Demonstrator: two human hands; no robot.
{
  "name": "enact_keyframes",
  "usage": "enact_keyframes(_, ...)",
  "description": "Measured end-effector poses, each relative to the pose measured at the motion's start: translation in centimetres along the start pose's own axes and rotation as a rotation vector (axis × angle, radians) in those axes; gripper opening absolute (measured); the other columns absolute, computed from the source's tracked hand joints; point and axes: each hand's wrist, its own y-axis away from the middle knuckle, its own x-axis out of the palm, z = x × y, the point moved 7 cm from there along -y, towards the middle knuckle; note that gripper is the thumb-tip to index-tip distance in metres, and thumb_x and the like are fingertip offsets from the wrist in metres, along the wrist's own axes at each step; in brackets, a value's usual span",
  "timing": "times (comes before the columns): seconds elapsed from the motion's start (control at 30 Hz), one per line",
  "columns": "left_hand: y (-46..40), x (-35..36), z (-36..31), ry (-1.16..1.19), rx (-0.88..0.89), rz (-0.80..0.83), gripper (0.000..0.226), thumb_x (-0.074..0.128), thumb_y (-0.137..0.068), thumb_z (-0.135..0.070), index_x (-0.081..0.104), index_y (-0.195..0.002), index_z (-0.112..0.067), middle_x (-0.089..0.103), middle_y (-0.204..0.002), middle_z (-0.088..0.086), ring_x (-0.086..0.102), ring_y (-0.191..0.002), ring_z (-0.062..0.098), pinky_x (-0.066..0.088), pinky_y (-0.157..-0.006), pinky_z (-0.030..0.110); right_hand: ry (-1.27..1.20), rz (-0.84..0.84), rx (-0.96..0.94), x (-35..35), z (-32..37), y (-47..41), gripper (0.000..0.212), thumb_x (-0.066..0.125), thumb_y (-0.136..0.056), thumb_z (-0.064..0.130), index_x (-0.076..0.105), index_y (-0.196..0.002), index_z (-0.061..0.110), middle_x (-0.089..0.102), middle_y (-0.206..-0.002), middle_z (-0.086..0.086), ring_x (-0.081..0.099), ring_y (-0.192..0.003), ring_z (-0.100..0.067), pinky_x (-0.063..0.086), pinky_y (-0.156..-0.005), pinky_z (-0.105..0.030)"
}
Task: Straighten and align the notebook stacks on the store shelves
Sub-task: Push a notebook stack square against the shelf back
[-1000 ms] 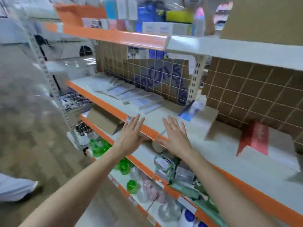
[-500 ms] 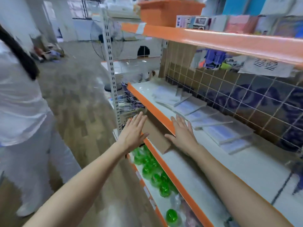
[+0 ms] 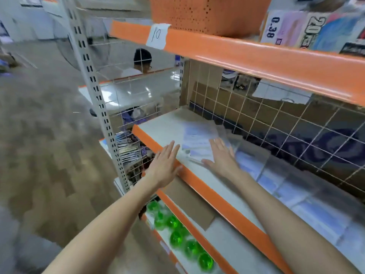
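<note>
Hands reach the end notebook stack

Both hands now sit farther along the shelf: the right hand [image 3: 222, 157] lies flat on the notebook stack [image 3: 199, 142], the left hand [image 3: 165, 165] crosses the orange shelf edge [image 3: 197, 180].

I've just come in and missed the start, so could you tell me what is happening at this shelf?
A person is tidying the notebook stacks on the middle shelf. Both hands are open with straight fingers. The right hand lies flat on the near edge of the endmost stack, while the left hand is at the shelf's orange front lip just beside it. More wrapped stacks run along the shelf to the right.
</note>
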Motion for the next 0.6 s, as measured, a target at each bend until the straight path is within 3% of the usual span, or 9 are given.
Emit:
enact_keyframes(0.27,-10.1,2.1,2.9,0.011,0.286,0.172,0.078,0.038,-0.096,-0.051,-0.005,-0.151,-0.015,-0.014,-0.157,0.007,-0.001,-0.146,0.020,-0.001,-0.117,0.036,-0.053,-0.033,0.172,1.2,-0.4,-5.3,0.082,0.048,-0.092,0.053,0.006,-0.152,0.018,0.008,-0.160,0.000,0.008,-0.146,-0.017,0.008,-0.117,-0.042)
enact_keyframes(0.47,-12.6,3.7,2.7,0.001,0.469,0.225,0.073,0.031,-0.098,-0.051,-0.004,-0.151,-0.015,-0.011,-0.158,0.006,-0.002,-0.146,0.019,0.003,-0.117,0.036,-0.010,0.048,0.276,3.1,-0.5,-6.9,0.078,0.039,-0.093,0.059,0.007,-0.153,0.020,0.001,-0.160,0.001,-0.003,-0.147,-0.012,-0.007,-0.116,-0.038)
enact_keyframes(0.6,-13.0,4.3,2.5,0.021,0.494,0.215,0.065,0.029,-0.100,-0.042,-0.004,-0.151,-0.017,-0.011,-0.158,0.008,-0.002,-0.146,0.022,0.005,-0.117,0.035,0.075,0.027,0.299,3.6,-0.5,-6.7,0.074,0.031,-0.094,0.062,0.007,-0.153,0.023,-0.001,-0.160,0.002,-0.004,-0.146,-0.010,-0.010,-0.115,-0.035)
